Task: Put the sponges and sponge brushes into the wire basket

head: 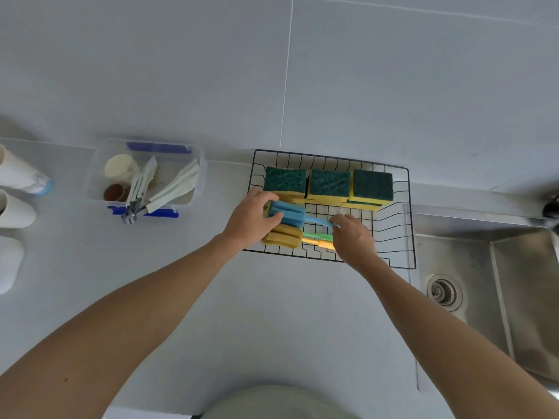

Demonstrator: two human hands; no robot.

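Note:
A black wire basket [402, 237] stands on the counter against the wall. Three stacks of yellow sponges with green scouring tops [329, 184] line its back row. At the basket's front left lie sponge brushes: a blue one [290, 213] on top and a yellow one [284, 235] beneath, with a green handle [316, 236] and a yellow handle [320, 244] showing beside it. My left hand [251, 217] grips the blue brush's foam head. My right hand [352, 237] pinches the blue handle's end, over the other handles.
A clear plastic box [96, 176] with blue clips holds cups and wrapped utensils at the left. White cups [15, 176] stand along the far left edge. A steel sink [499, 282] with a drain lies right of the basket.

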